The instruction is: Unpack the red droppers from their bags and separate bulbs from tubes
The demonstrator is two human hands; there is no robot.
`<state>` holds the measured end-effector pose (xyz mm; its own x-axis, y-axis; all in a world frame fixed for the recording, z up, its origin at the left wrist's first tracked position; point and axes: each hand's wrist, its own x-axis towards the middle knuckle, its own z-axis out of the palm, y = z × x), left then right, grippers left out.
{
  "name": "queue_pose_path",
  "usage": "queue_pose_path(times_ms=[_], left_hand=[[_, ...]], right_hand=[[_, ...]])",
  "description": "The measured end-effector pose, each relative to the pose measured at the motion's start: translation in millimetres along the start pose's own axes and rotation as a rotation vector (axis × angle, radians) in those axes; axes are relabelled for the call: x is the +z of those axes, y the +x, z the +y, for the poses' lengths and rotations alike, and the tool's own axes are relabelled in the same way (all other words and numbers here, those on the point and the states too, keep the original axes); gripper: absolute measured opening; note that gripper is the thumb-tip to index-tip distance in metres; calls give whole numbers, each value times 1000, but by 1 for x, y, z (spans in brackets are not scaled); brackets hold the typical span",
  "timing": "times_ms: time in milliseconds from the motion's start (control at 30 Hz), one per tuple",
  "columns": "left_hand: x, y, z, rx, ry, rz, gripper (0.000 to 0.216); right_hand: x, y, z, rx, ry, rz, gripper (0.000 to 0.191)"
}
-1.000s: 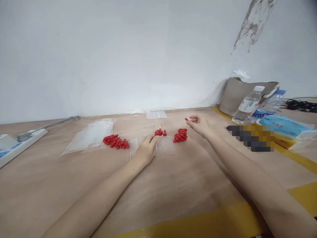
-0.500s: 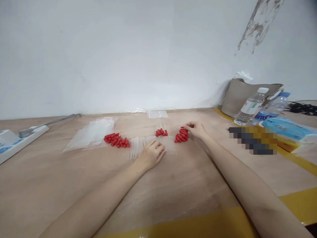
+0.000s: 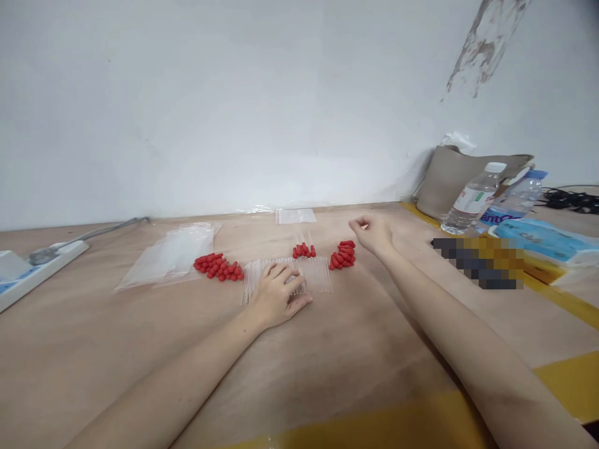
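My left hand [image 3: 276, 292] lies on a row of clear plastic tubes [image 3: 318, 274] on the brown table [image 3: 337, 355], fingers curled down onto them. Whether it pinches a single tube is hidden. My right hand [image 3: 374, 234] hovers just right of and above a pile of red caps [image 3: 342, 254], fingers curled into a loose pinch whose contents I cannot make out. A small cluster of capped tubes with red tips [image 3: 304, 251] lies behind the row. A second pile of red caps [image 3: 218, 267] lies to the left.
Clear plastic bags [image 3: 171, 252] lie at the left, a small one [image 3: 294, 216] by the wall. A white power strip [image 3: 32, 271] sits far left. At the right stand a grey bag [image 3: 449, 178], two water bottles [image 3: 472, 198] and a blue pack [image 3: 538, 237].
My right hand dipped to the right pile of red caps and has lifted off it again. My left hand slid nearer along the tubes and curled its fingers.
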<state>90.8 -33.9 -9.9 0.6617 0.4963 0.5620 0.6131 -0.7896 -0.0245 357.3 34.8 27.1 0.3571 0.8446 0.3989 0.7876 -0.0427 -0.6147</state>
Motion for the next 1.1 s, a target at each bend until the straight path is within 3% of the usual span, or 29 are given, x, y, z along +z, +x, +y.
queue_pose_path(times_ms=[133,233,400,567,700,833,933,967,1100], left_hand=[[0,-1,-1,-22,10,1,27],[0,-1,-1,-44,19,-18,25],[-2,0,1,-50,16,-11,27],[-4,0,2,-80,43,20,29],[-5,-1,2,-96,59,53,28],[-3,-2,-1,-152,76,138,36],[-3,-2,0,-182,101,240,43],[-3,-2,1,-178,117,273,44],[-5,1,9,-97,222,350,36]], right_hand=[[13,-7,-51,-102,-426,-261,24],[37,-5,-76,-53,-514,-380,19],[66,8,-87,44,-551,-538,14],[72,15,-88,94,-545,-664,10],[59,18,-97,57,-520,-574,14],[26,5,-100,-79,-442,-412,14],[4,-25,-82,-253,-327,-312,19],[0,-38,-73,-382,-219,-250,17],[-1,-88,-32,-711,19,-86,16]])
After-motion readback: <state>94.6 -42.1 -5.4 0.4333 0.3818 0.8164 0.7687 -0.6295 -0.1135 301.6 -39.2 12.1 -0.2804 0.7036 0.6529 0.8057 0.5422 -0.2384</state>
